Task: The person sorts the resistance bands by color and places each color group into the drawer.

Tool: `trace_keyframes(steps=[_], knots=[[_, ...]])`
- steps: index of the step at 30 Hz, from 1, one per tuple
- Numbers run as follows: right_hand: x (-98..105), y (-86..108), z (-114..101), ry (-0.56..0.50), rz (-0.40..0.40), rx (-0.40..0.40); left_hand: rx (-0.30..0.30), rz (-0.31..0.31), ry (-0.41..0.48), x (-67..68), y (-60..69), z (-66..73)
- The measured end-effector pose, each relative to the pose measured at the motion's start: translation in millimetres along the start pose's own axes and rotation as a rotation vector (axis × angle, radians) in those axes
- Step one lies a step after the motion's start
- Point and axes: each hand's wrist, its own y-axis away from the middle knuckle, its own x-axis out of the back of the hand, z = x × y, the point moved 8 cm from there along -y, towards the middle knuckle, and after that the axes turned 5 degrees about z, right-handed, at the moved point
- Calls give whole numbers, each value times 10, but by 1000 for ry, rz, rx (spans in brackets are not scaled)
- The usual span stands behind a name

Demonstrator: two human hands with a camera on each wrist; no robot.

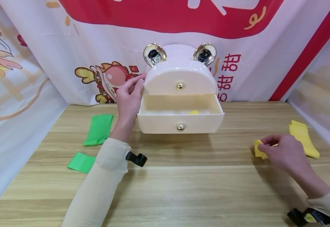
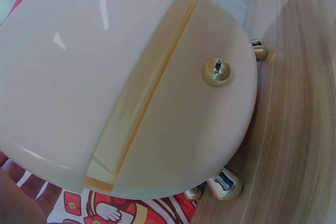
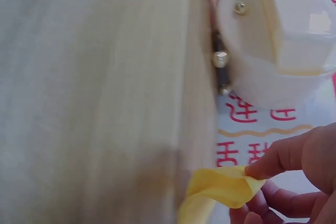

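A glossy white box with drawers (image 1: 179, 75) stands against the back cloth, two round gold-rimmed pieces on top. Its lower drawer (image 1: 165, 124) is pulled out, and something small and yellow (image 1: 193, 112) shows inside. My left hand (image 1: 129, 97) rests against the box's left side with extended fingers. In the left wrist view, its fingers (image 2: 23, 187) touch the curved shell. Over at the right, my right hand (image 1: 285, 153) pinches a thin yellow strip (image 1: 259, 149) between thumb and fingers; the right wrist view shows the strip (image 3: 226, 186) bent and curling.
Another folded yellow strip (image 1: 304, 138) lies beyond my right hand. Two green strips, a larger one (image 1: 99, 129) and a smaller one (image 1: 81, 162), lie on the wooden table (image 1: 199, 192) at the left. Printed cloth (image 1: 105, 41) hangs behind and at both sides.
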Motion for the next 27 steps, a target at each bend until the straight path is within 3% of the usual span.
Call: trace_keyframes(steps=[6, 14, 19, 27], knots=[[247, 6, -73, 41, 91, 119, -5, -5, 3, -26, 6, -10], [456, -8, -214, -25, 162, 137, -18, 0, 4, -35, -2, -3], [542, 7, -372, -125, 216, 119, -13, 3, 0, -32, 1, -4], [669, 47, -724, -330, 320, 159, -10, 12, -3, -2, 0, 1]])
